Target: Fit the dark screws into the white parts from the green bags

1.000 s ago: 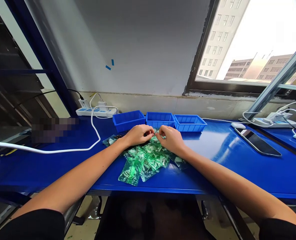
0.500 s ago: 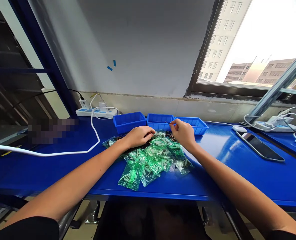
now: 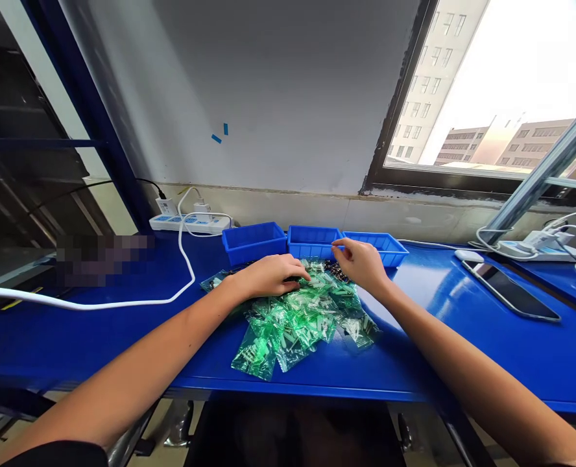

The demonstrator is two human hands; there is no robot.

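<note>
A heap of small clear-green plastic bags (image 3: 298, 318) with pale slim parts inside lies on the blue table (image 3: 137, 337). My left hand (image 3: 276, 274) rests over the heap's far left side, its thumb apart from the fingers. Small dark loose pieces (image 3: 335, 270) show behind the bags, partly hidden by my hands. My right hand (image 3: 360, 259) is raised at the front of the middle blue bin (image 3: 312, 250), thumb and forefinger pinched together. Whether anything is between those fingertips cannot be made out.
A left blue bin (image 3: 253, 245) and a right blue bin (image 3: 385, 250) flank the middle one. A white power strip (image 3: 191, 224) and white cable (image 3: 122, 300) lie at left. A phone (image 3: 512, 288) and another power strip (image 3: 526, 248) are at right.
The small dark piece seen at my right fingertips is no longer visible. My left hand has shifted slightly right over the bags, and its fingers have stretched out more.
</note>
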